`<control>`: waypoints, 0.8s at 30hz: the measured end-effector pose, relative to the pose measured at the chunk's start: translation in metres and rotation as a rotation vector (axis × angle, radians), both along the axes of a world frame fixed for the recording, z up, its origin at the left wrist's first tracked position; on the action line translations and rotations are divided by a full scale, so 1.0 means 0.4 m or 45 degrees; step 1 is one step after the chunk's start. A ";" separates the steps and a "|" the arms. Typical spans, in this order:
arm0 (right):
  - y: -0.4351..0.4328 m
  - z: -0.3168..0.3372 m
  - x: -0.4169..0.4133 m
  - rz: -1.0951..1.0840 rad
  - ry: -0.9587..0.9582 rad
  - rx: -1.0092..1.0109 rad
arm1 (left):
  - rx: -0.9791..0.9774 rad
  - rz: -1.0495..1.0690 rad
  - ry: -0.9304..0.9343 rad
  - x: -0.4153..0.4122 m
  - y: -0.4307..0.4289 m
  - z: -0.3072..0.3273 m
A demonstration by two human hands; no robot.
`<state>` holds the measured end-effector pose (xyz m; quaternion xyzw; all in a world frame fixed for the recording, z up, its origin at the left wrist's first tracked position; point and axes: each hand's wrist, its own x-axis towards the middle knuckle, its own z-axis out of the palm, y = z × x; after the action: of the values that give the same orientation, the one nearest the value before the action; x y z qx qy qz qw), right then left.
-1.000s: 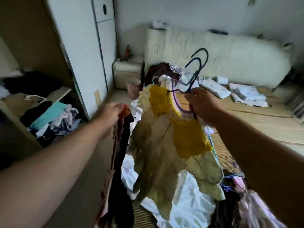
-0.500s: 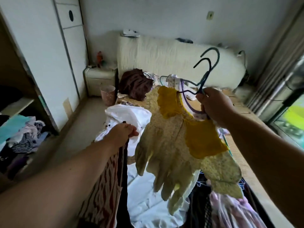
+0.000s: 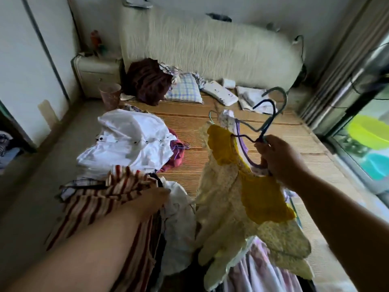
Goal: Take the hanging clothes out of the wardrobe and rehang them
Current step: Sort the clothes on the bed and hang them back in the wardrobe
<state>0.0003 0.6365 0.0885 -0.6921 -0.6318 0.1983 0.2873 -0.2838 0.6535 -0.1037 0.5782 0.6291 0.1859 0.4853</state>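
My right hand [image 3: 277,157] grips a bunch of dark and purple hangers [image 3: 267,119] above the bed. A yellow and cream patterned garment [image 3: 248,199] hangs from them, with a lilac piece beneath it. Lower left, my left hand [image 3: 153,199] holds a red-and-cream striped garment [image 3: 101,199] and a dark strap down on the clothes pile at the bed's near edge. A white garment [image 3: 130,140] lies on that pile just beyond my left hand. The wardrobe's white doors [image 3: 25,66] stand at the far left.
The bed has a bamboo mat [image 3: 210,144], a checked pillow [image 3: 185,89], a brown garment [image 3: 147,81] and folded white items near the cream headboard [image 3: 210,49]. A nightstand [image 3: 96,74] and pink bin [image 3: 110,95] stand left of it. A window [image 3: 368,123] is at right.
The view turned from the wardrobe toward the bed. My left hand lowered the striped garment onto the pile. My right hand moved right, keeping the hangers with the yellow garment.
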 end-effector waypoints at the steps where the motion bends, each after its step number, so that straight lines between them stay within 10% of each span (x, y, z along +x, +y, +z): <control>1: -0.002 -0.010 0.020 0.009 0.066 -0.023 | 0.049 -0.034 0.012 0.021 -0.007 0.018; 24: -0.353 0.298 0.114 0.397 0.229 -0.086 | 1.435 -0.451 0.670 0.357 -0.212 0.671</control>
<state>0.0458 0.4953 0.2077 -0.5744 -0.6963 0.3226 0.2850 -0.1411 0.5686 0.1649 0.8655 0.4281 0.2569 -0.0400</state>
